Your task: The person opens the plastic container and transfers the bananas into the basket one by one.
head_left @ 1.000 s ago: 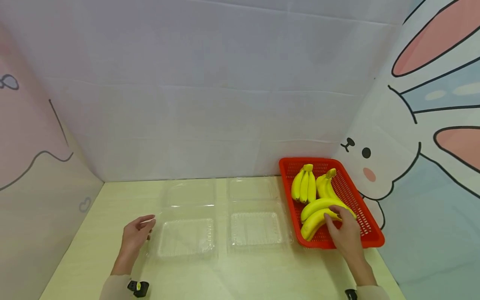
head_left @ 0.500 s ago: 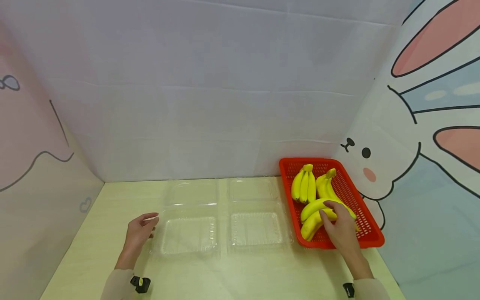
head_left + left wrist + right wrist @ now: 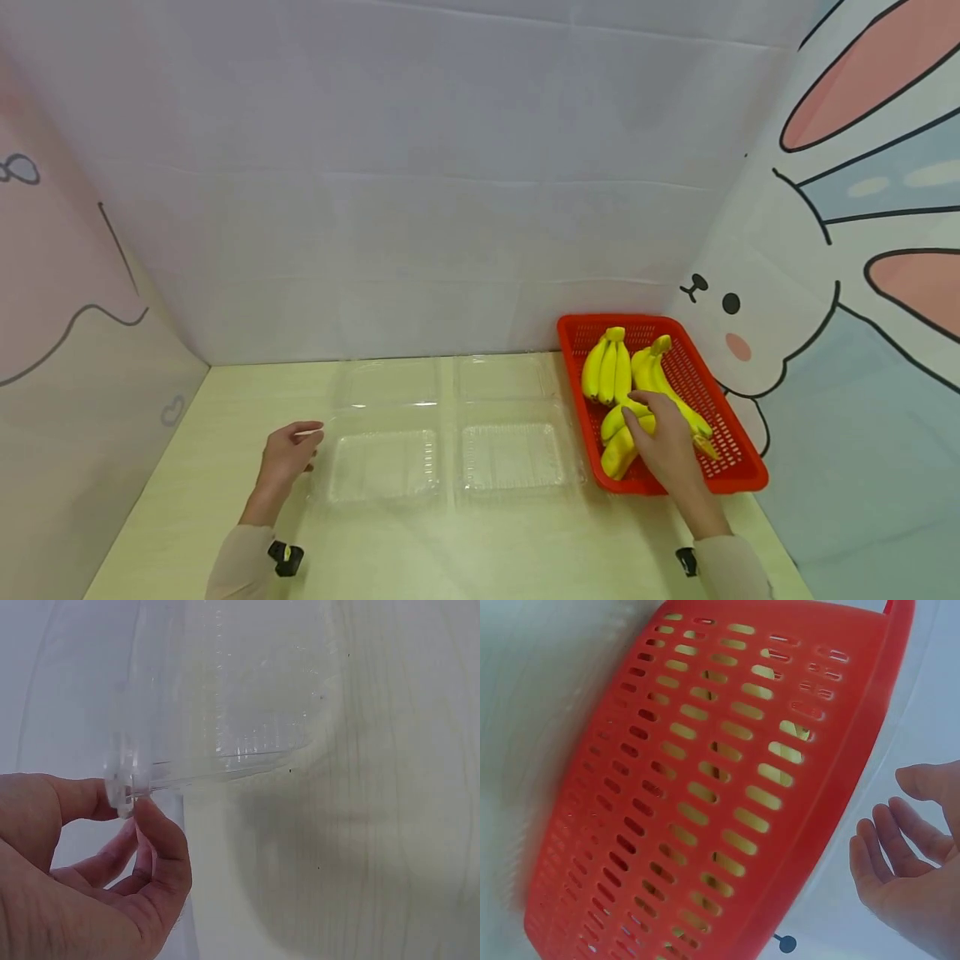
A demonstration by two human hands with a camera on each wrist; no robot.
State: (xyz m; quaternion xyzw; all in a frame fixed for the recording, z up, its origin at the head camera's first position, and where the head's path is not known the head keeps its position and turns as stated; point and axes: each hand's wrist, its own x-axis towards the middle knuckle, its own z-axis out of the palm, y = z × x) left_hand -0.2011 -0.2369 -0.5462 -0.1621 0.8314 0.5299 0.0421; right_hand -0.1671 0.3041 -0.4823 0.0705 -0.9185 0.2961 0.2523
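My left hand [image 3: 287, 457] pinches the left edge of a clear plastic clamshell box [image 3: 384, 467] between thumb and fingers. The left wrist view shows the pinched rim [image 3: 124, 787] close up, with its shadow on the table. Over the red basket [image 3: 573, 400] hovers my right hand [image 3: 667, 442], thumb and fingers apart. Below it lies the front banana bunch [image 3: 619, 454], partly hidden by the hand. Two more yellow bunches sit at the back, a left bunch [image 3: 608, 371] and a right bunch [image 3: 658, 379]. The right wrist view shows that hand's fingers [image 3: 885, 847] relaxed beside the basket rim.
A second clear clamshell box [image 3: 512, 458] lies with its lid laid back between the first box and the basket. A pale wall [image 3: 420, 275] closes off the back, with printed side walls left and right. Pale wood table [image 3: 480, 550] fills the front.
My left hand and the left box have shifted slightly right. My right hand has moved left across the front banana bunch, uncovering its stem end.
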